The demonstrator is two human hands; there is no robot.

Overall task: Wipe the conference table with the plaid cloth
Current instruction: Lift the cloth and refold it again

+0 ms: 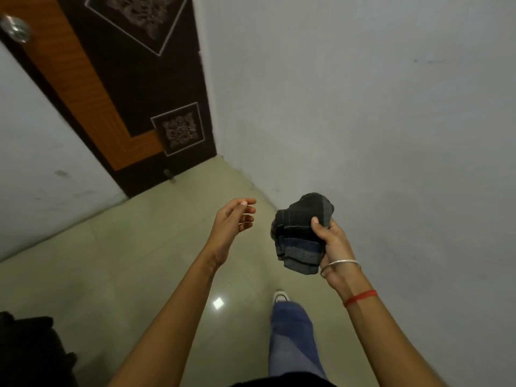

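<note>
A dark plaid cloth (300, 233), grey, black and blue, is bunched up in my right hand (332, 247), which grips it from the right side with the thumb on top. My left hand (231, 224) is raised a short way to the left of the cloth, palm turned inward, fingers loosely curled and apart, holding nothing. Both hands hover over a beige tiled floor (134, 261). No conference table is in view.
A brown and orange door (131, 88) with a round metal knob (16, 28) stands ahead on the left. A white wall (377, 107) runs along the right. My leg in blue jeans and a white shoe (280, 297) steps forward. A black object (30, 350) sits at bottom left.
</note>
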